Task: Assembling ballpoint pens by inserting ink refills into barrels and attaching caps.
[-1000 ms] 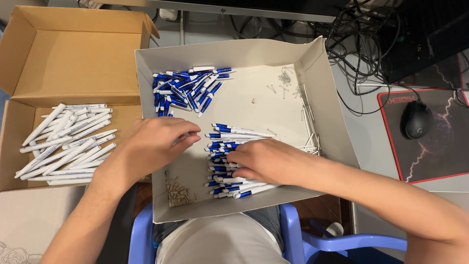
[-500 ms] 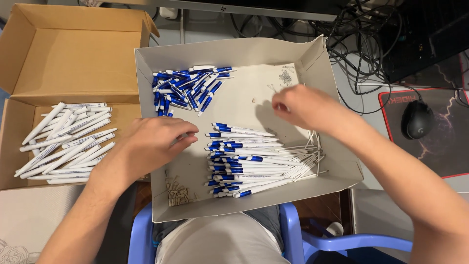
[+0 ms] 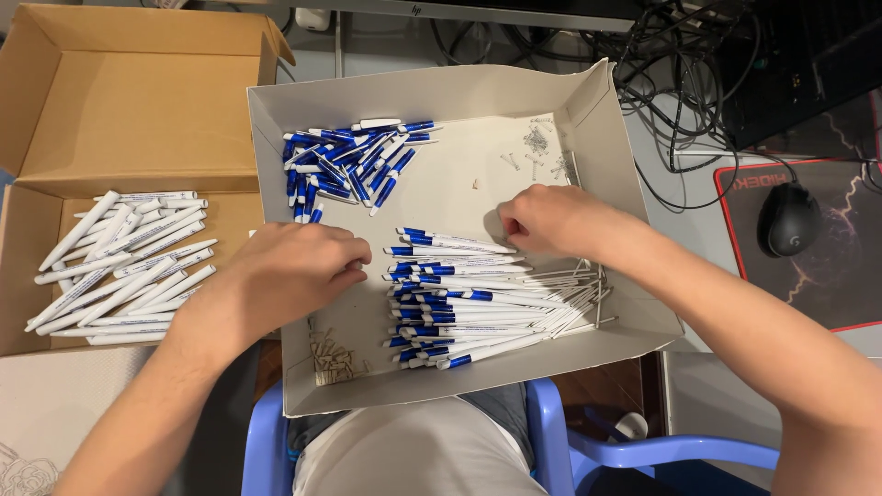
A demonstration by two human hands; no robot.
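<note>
Legs come first, nearest to me, with the blue plastic chair point(image 3: 551, 441) under them, and the grey cardboard tray point(image 3: 441, 381) lies across my lap. At its near left corner is a small heap of metal springs point(image 3: 333, 360).

Beside the springs, more to the right, the stack of white pens with blue tips point(image 3: 478, 308) lies in rows, the blue ends pointing left and thin white ends pointing right.

My left hand point(image 3: 285, 276) rests on the tray floor just left of this stack. The fingers are curled together, and whether something small is pinched inside them I cannot tell, because the knuckles hide it.

My right hand point(image 3: 551, 223) is at the far edge of the stack, palm down, with the fingertips touching the topmost pen. The fingers are bent, but a real grasp on the pen I cannot confirm.

Farther in the tray, at the far left corner, there is a loose pile of blue pen clips and caps point(image 3: 344, 165). At the far right corner lie some tiny white parts point(image 3: 537, 147).

Outside the tray, on the left, a brown cardboard box point(image 3: 138, 101) holds plain white pen barrels point(image 3: 119, 262). On the right a black computer mouse point(image 3: 788, 219) sits on a dark mouse pad point(image 3: 845, 276), with tangled black cables point(image 3: 680, 64) beyond.
</note>
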